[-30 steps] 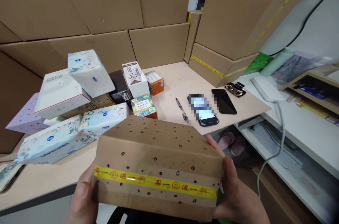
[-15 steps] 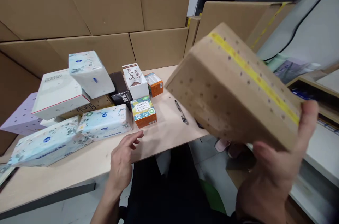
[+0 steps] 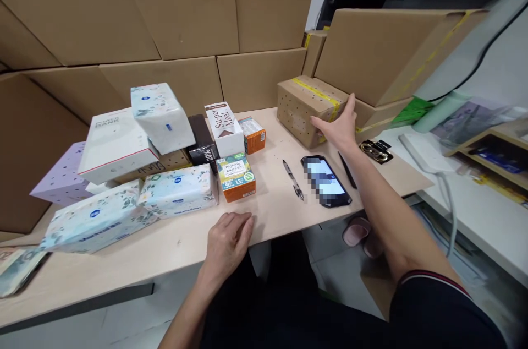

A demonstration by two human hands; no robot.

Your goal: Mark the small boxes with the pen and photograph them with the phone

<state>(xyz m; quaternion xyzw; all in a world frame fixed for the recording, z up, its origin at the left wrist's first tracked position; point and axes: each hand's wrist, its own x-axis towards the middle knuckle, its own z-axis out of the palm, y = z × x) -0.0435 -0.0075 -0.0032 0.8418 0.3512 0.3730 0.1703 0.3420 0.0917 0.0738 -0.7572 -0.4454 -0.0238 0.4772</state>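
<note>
I'm looking down at the desk (image 3: 185, 250), walled at the back by stacked cartons (image 3: 181, 7), and the business is at the far right, where the dotted box (image 3: 303, 104) with its yellow tape sits on the desktop, its far side close to the cartons behind it; whether they touch I can't tell. My right hand (image 3: 340, 126) is stretched out to it, palm flat on the near right face, thumb up by the taped top edge, fingers spread and open, pressing rather than gripping. I judge the step to be seating the box in that corner, so the good way is an even push through the palm, low on the face, so the box slides and doesn't tip, and I keep it square with the carton edge. My forearm passes over the phone (image 3: 325, 181) and close by the pen (image 3: 292, 179), so I keep the elbow lifted to avoid dragging either. My left hand (image 3: 229, 236) lies palm down on the near edge, fingers loosely curled, holding nothing; it makes a fair brace while I lean. Left of it lie the tissue packs (image 3: 124, 211) and the small orange box (image 3: 236, 177), well clear of the reach.
</note>
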